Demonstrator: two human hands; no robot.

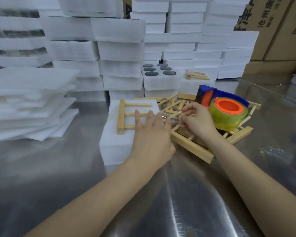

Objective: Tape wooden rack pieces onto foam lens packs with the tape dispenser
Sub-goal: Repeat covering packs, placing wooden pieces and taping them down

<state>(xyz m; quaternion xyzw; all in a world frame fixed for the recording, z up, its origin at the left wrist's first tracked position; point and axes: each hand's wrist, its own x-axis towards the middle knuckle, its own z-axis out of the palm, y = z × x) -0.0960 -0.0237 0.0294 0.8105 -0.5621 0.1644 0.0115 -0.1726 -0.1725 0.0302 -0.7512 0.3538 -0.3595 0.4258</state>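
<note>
My left fingers (138, 118) lie straight and spread, pressing flat on the wooden rack piece (121, 117) that sits on top of the foam lens pack (112, 144). I hold nothing there; the left hand (152, 135) only pins the comb-shaped piece so it cannot slide on the soft foam while tape goes over it. The forearm reaches in from the counter's near edge, wrist low, palm down.

My right fingers (186, 108) are curled into a pinch on what looks like a thin tape strip (180, 114), glinting just off the pack's right edge. It is too clear and small for me to be sure. The right hand (199, 121) hovers just above the pile of spare rack pieces (192, 145), wrist slightly raised, knuckles up.

The tape dispenser (225, 109) rests on that pile, just beside my right hand and within easy reach. The pack stands mid-counter (58, 168), in front of the stacked foam packs (120, 48) along the far edge.
</note>
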